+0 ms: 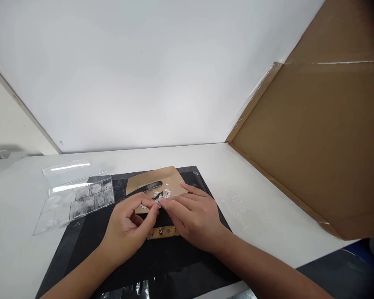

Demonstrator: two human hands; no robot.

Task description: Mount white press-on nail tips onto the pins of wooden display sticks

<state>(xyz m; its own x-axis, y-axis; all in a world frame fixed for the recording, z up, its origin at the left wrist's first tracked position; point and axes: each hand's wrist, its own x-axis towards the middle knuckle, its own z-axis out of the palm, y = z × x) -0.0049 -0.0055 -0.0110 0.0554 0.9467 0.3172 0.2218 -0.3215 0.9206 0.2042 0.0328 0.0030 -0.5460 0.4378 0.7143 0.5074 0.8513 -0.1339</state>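
My left hand (129, 224) pinches with thumb and index finger at something very small that I cannot make out. My right hand (196, 216) meets it there, fingertips pressed together at the same spot and its outer finger lifted away. What the fingertips hold is mostly hidden. Just behind them, small white oval pieces (167, 192) lie scattered on a sheet of brown paper (173, 176). A dark, round-ended nail file (152, 185) rests across that paper. Between my hands and nearer to me, a tan strip (165, 232) with round metal studs lies on the black mat (137, 265).
At the left, a clear compartment box (92, 197) with pale contents stands with its lid (67, 174) open, partly over the mat. A cardboard panel (314, 145) rises along the right. Raised clear marks (237, 207) show on the white table (212, 166). A white wall closes the back.
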